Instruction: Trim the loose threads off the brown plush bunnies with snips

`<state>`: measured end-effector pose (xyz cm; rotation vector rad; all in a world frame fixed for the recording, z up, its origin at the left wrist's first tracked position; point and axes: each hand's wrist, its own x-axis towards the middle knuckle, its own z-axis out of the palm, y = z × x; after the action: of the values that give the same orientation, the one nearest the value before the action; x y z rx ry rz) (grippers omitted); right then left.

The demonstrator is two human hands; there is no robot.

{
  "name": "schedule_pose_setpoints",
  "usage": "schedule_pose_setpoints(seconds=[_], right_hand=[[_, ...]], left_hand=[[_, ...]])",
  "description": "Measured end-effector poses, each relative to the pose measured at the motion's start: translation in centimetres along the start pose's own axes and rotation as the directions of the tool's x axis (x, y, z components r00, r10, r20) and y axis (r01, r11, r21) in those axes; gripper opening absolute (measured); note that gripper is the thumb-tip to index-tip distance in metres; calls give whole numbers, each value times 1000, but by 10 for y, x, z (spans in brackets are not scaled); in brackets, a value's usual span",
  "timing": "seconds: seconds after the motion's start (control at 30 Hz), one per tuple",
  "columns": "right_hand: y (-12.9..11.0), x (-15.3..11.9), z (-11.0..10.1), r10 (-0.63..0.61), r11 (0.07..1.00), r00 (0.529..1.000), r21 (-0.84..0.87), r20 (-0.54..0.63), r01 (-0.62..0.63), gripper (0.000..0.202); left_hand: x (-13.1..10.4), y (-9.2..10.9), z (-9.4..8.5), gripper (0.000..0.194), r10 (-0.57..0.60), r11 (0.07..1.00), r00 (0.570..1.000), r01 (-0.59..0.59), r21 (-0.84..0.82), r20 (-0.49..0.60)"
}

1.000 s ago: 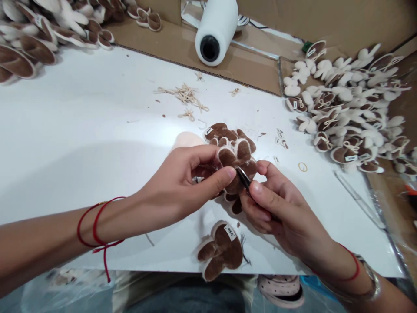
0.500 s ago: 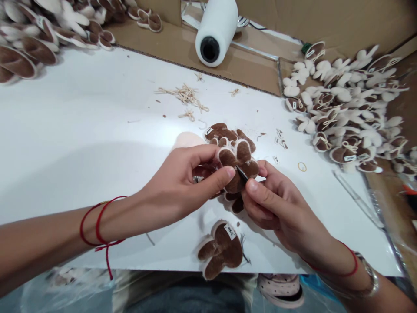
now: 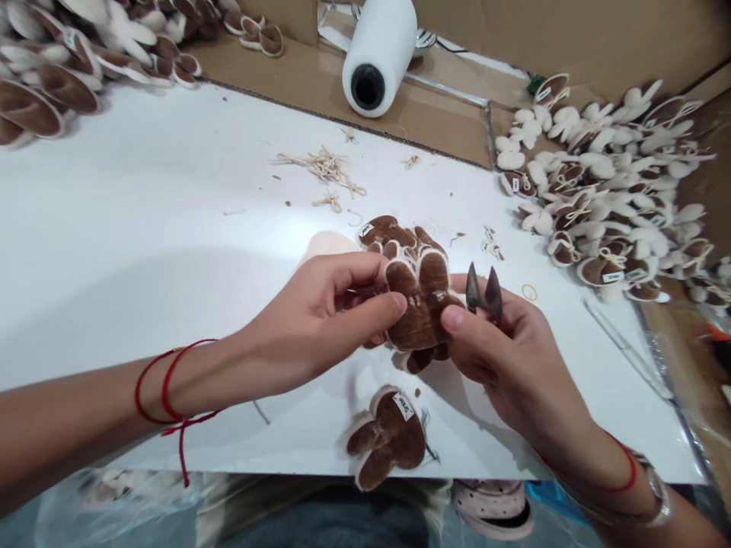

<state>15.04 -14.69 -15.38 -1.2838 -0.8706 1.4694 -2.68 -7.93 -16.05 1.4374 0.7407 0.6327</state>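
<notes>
A brown plush piece with white edges and two ear-like lobes (image 3: 419, 316) is held up between both hands over the white table. My left hand (image 3: 336, 304) pinches its left side with the thumb on top. On its right edge lies the thumb of my right hand (image 3: 496, 335), which also holds small dark-bladed snips (image 3: 484, 293), their blades apart and pointing up. Behind and under the held piece are more brown plush pieces (image 3: 385, 230). Nearer the front edge, another brown piece (image 3: 394, 434) with a white label lies on the table beside dark threads.
Beige string bows (image 3: 325, 164) lie behind the hands. A white thread cone (image 3: 380, 57) rests on the cardboard at the back. Plush pieces are heaped at back left (image 3: 68, 76) and right (image 3: 605, 183). Metal tweezers (image 3: 625, 346) lie at right.
The snips have come away from the plush piece and now point upward, blades apart. The piece has been turned flatter, and my right hand has shifted slightly right with its thumb on the edge.
</notes>
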Motion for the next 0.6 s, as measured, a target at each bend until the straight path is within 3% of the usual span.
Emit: schedule_pose_setpoints(seconds=[0.3,0.6], right_hand=[[0,-3,1,5,997,999,-80,-48,-9,13],[2,0,-1,142,989,988,25,58,-144,23]], left_hand=[[-3,4,5,9,-44,998,999,44,-35,11],[-4,8,7,12,-56,998,998,55,-28,-19]])
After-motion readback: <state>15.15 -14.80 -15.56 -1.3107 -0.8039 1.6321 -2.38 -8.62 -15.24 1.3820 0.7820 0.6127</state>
